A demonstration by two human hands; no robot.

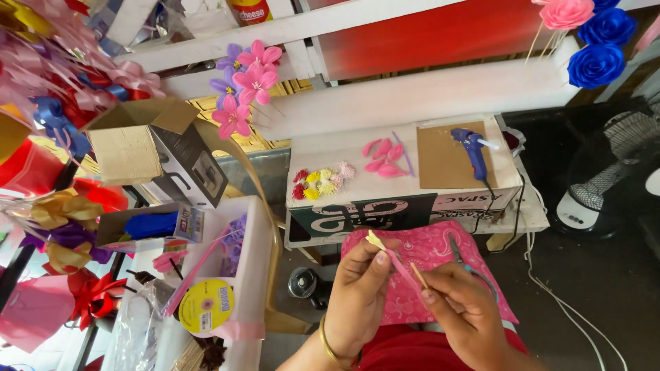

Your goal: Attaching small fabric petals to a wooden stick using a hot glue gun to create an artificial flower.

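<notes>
Looking down from my head, my left hand (361,278) is closed in a pinch around a thin pink-wrapped stem (401,264) with a pale yellow tip at its upper end, while my right hand (462,306), just beside it, pinches the stem's bare wooden lower end between thumb and fingers. Judging by that, the stem looks only partly wrapped, and no petals are on it yet: the loose pink petals (382,159) lie well beyond my hands on the white box (323,148), with the small flower centres (322,182) to their left and the blue glue gun (471,150) on the cardboard sheet (440,168) further right.
</notes>
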